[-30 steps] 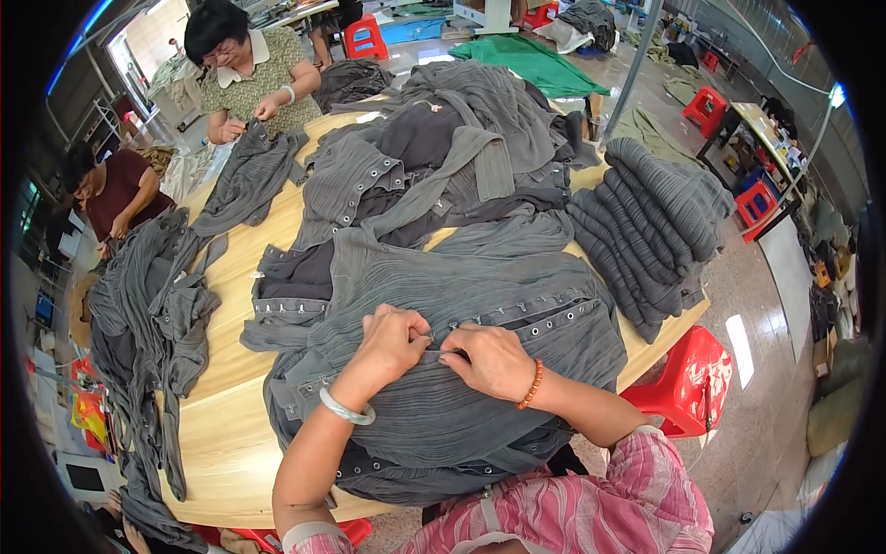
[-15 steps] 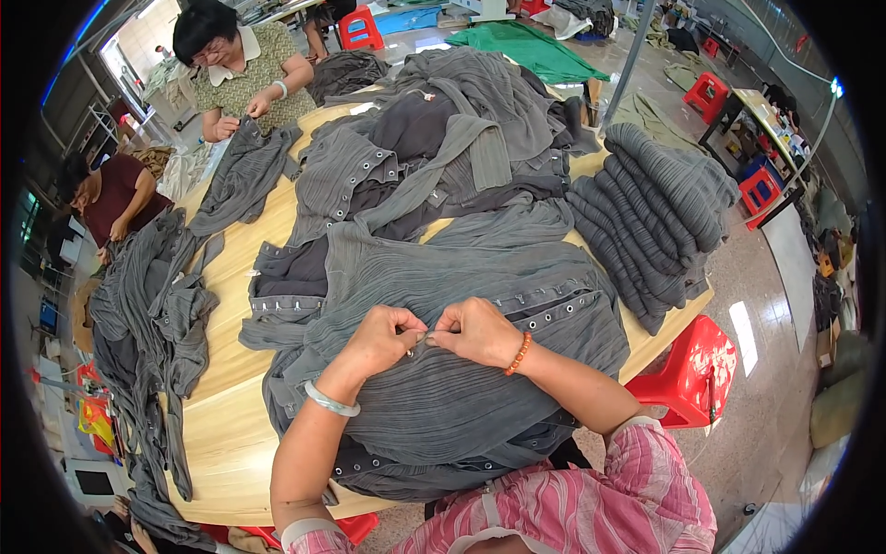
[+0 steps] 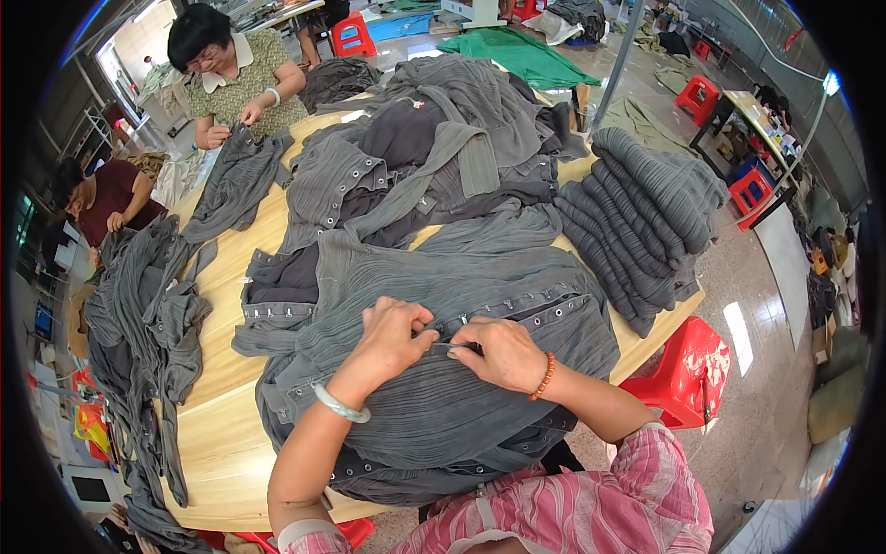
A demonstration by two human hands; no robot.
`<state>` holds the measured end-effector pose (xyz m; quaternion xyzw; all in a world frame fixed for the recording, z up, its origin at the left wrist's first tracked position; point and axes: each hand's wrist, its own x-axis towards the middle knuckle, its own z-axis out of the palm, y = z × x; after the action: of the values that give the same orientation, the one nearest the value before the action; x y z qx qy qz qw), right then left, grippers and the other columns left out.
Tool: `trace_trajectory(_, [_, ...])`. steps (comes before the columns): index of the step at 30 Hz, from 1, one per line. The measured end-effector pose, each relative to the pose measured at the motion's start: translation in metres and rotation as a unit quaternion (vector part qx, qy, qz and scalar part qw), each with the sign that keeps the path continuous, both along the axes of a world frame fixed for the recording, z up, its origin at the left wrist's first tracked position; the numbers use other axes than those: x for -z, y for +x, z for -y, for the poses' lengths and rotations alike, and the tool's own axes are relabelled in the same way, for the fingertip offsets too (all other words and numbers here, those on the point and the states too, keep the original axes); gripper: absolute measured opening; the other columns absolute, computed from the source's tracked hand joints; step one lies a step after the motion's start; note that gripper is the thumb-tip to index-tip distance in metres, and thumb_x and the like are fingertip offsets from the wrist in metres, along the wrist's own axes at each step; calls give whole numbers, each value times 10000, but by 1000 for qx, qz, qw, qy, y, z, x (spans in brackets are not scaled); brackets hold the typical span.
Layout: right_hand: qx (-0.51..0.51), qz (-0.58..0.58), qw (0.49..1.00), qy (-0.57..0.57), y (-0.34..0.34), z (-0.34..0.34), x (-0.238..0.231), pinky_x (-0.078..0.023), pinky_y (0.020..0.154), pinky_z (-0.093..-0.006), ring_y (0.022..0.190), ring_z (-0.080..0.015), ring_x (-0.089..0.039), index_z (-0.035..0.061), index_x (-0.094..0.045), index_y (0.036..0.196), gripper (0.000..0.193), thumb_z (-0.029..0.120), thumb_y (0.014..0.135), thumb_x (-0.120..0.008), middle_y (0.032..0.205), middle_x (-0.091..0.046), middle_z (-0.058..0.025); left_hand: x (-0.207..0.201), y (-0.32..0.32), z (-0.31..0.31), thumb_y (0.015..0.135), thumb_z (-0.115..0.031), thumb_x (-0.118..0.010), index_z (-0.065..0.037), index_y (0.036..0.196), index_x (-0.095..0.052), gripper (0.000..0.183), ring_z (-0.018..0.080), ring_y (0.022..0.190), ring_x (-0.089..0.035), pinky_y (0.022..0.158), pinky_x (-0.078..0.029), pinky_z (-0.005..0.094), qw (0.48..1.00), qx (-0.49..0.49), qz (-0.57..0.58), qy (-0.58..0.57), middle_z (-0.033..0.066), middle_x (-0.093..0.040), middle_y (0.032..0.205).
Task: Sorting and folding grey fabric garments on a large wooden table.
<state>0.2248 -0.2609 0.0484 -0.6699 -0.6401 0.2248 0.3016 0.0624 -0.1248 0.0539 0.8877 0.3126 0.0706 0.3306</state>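
The left hand (image 3: 392, 340) has its grip closed, thumb and forefinger pinching the edge of a dark grey garment (image 3: 406, 425) at its front opening. Just beside it, the right hand (image 3: 498, 353) pinches the same edge between thumb and fingertips, its grip closed too (the exact bit of cloth under the fingers is hard to make out). A pale bangle (image 3: 341, 403) circles the left wrist, an orange beaded bracelet (image 3: 544, 376) the right.

The garment lies spread over the near side of a pale wooden desk (image 3: 221, 425), its ribbed cloth bunched under both hands. Metal fasteners (image 3: 512, 305) and eyelets (image 3: 558, 312) run along the opening to the right of the hands.

Beyond it rises a loose heap of similar grey clothing (image 3: 508, 111); to the right stands a folded stack (image 3: 637, 222), and more garments (image 3: 152, 305) hang over the left edge. A red stool (image 3: 688, 374) sits on the floor near the right side. Across at the far left, a person in a patterned top (image 3: 249, 83) handles another grey piece (image 3: 235, 180).
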Motion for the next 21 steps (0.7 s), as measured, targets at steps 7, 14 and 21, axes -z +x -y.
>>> trace_trajectory(7, [30,-85,996,-3,7,-20,21,-498,627,-391,655,-281,-643,26,-716,874,195,214,832,-742,753,-695,-141,13,13,-11,806,-133,-719,-16,909,-743,157,248,844,-626,834,-440,402,994,-12,-38,-103,95,-707,758])
trace_trajectory(14, [51,-194,975,-93,15,-33,23,-429,501,-282,546,-69,-539,-22,-722,842,194,155,805,-795,639,-672,-58,13,11,-14,824,-96,-701,11,906,-735,139,108,523,-561,504,-433,303,974,-43,-10,-223,51,-645,631])
trace_trajectory(21, [39,-19,997,-67,15,-4,15,-530,717,-438,789,-369,-679,36,-705,868,222,253,840,-739,777,-693,-149,20,6,-14,832,-78,-700,15,888,-720,110,68,590,-507,512,-389,280,983,-42,-4,-181,-2,-601,652])
